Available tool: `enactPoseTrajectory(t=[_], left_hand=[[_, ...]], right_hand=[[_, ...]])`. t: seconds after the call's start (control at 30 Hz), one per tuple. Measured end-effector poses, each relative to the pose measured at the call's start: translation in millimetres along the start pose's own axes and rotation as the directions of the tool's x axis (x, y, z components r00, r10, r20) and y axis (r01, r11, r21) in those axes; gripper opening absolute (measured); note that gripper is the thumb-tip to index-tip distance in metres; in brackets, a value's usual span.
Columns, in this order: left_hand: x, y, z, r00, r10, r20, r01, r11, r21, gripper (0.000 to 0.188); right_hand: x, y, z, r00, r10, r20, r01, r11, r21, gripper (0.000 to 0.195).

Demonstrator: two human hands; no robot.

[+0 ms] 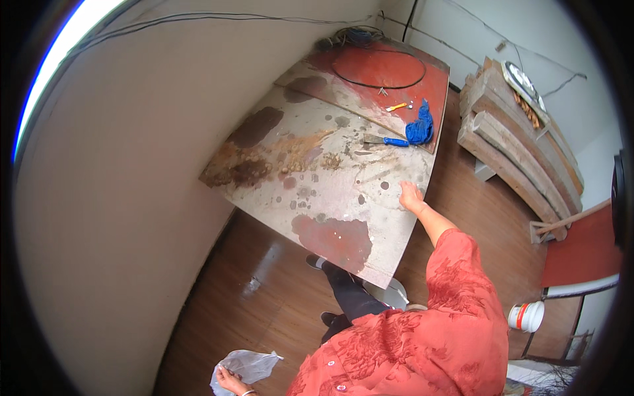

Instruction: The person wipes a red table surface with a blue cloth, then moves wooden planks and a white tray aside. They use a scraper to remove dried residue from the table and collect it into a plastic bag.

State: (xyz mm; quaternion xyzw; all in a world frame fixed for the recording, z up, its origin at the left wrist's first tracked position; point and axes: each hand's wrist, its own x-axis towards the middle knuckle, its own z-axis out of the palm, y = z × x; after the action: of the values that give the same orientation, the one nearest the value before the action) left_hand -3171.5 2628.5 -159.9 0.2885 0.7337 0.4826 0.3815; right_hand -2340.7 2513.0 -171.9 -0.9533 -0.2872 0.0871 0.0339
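Observation:
At the bottom left, my left hand (230, 380) grips a translucent plastic bag (252, 365), which hangs above the wooden floor. My right hand (411, 197) is stretched out over the right edge of a stained, worn board tabletop (327, 193). Its fingers are bent and seem to touch the surface; whether they pinch anything small cannot be made out. Farther up the board from this hand lies a putty knife (394, 142) with a blue handle. A crumpled blue plastic bag (421, 126) sits beside it, near the edge of the red board section (416, 64).
A small yellow scraper (396, 107) and a loop of black cable (379, 86) lie on the red section. Wooden beams (520, 148) are stacked along the right wall. A pale bucket (394, 294) stands under the table corner, and a white tub (527, 317) is at right.

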Motion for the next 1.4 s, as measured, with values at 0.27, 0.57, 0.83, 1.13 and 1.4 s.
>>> enactPoseTrajectory(t=[0.27,0.57,0.83,1.13,1.4], left_hand=[[49,62,115,0.992,0.032,0.120,-0.058,0.973,0.224,0.015],[64,90,275,0.877,-0.166,0.452,-0.039,0.911,0.410,0.016],[69,101,348,0.720,-0.432,0.544,-0.049,0.750,0.660,0.030],[91,119,385,0.727,-0.368,0.580,-0.321,0.565,0.760,0.033],[140,138,430,0.730,-0.218,0.647,-0.283,0.766,0.577,0.032]], right_hand=[[158,-3,20,0.971,-0.016,-0.237,-0.003,0.997,-0.079,0.063],[226,44,11,0.971,-0.028,-0.236,-0.010,0.987,-0.158,0.052],[235,44,10,0.983,0.026,-0.184,-0.047,0.992,-0.114,0.033],[104,31,-2,0.970,0.189,0.153,-0.240,0.849,0.471,0.037],[-90,15,14,0.998,0.057,-0.004,-0.048,0.881,0.471,0.050]])
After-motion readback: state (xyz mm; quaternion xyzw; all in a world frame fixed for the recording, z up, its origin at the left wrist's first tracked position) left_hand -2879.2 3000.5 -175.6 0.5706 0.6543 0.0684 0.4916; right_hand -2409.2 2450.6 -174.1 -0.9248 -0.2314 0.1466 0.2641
